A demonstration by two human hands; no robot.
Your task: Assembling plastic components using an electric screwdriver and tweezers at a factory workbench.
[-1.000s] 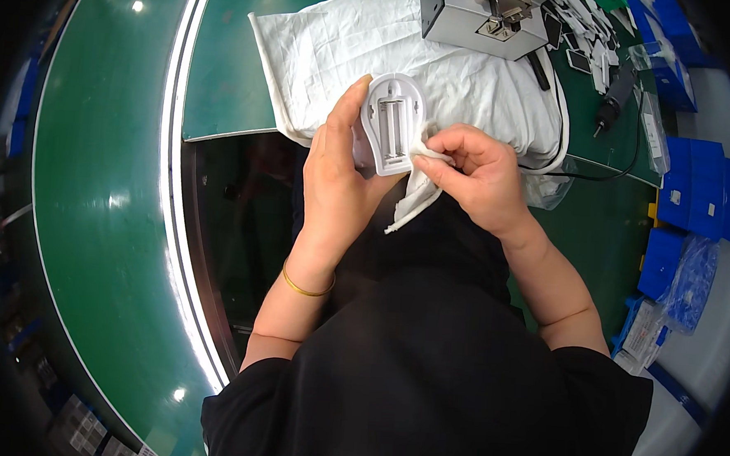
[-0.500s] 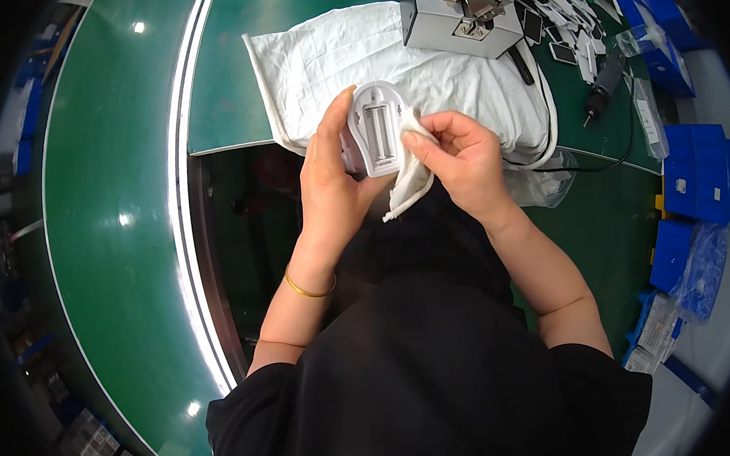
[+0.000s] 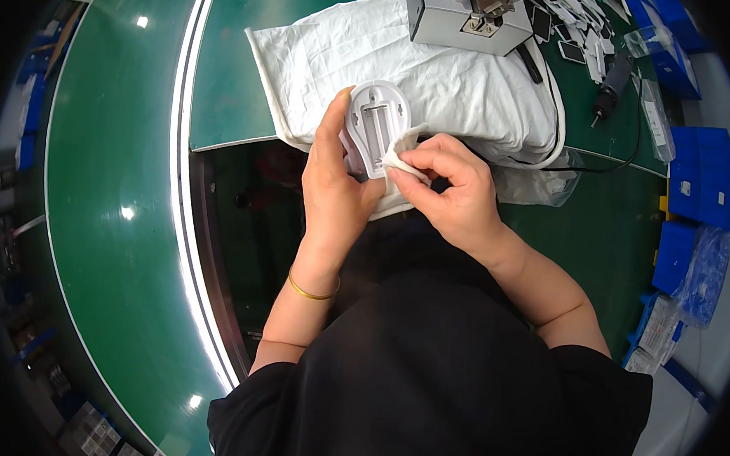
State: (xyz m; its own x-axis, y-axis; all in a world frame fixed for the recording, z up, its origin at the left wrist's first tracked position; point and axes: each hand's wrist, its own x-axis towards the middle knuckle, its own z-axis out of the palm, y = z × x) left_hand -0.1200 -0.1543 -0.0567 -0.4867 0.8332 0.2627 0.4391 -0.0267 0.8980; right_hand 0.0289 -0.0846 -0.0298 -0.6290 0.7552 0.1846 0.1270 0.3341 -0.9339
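My left hand [image 3: 332,177] grips a white plastic housing [image 3: 357,116] by its left side and lower end, thumb beneath. The housing is rounded at the top, narrower at the bottom, and has a long open recess like a battery compartment in its face. Between the thumb and fingers of my right hand [image 3: 458,187] a white cloth [image 3: 398,157] is pinched. The cloth touches the lower right edge of the housing, and its loose end hangs below, partly behind my hands.
White fabric [image 3: 341,53] covers part of the green table [image 3: 233,72] ahead. On it stands a grey metal box [image 3: 466,27] with a fixture. A power screwdriver [image 3: 612,88], small white parts [image 3: 593,42] and blue bins [image 3: 698,175] lie to the right. A green conveyor [image 3: 120,166] runs along the left.
My right hand has moved the cloth down and slightly left, from the housing's right side to its lower right edge. My left hand keeps its hold on the housing.
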